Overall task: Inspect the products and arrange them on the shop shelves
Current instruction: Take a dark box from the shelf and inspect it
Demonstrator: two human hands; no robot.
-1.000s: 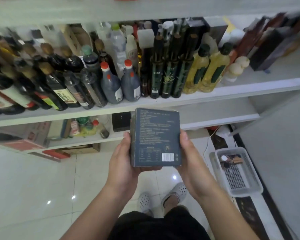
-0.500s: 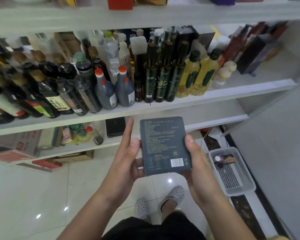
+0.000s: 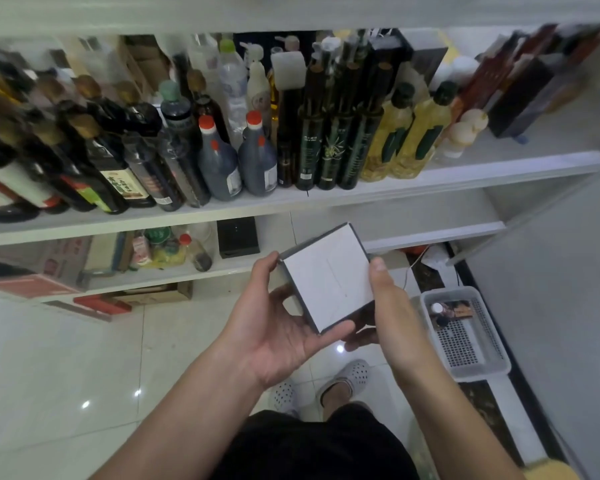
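Observation:
I hold a dark box (image 3: 328, 277) in both hands in front of the shelves, tilted so that a plain white face points up at me. My left hand (image 3: 274, 327) lies palm up under the box's left and lower edges, thumb on its top left corner. My right hand (image 3: 383, 303) grips the right edge, with its fingers curled beneath. The white shelf (image 3: 447, 174) above the box carries a dense row of dark sauce bottles (image 3: 219, 161), tall dark green bottles (image 3: 329, 143) and yellow oil bottles (image 3: 406, 136).
The lower shelf (image 3: 430, 235) holds a black box (image 3: 238, 237), small bottles and cartons at the left. A grey perforated basket (image 3: 465, 337) sits on the floor at the right, next to a grey wall. Dark cartons (image 3: 520, 95) stand at the upper shelf's right end.
The box has been turned over: its printed dark face with the barcode showed before, now a plain white face shows. My left hand went from the side to palm up beneath it.

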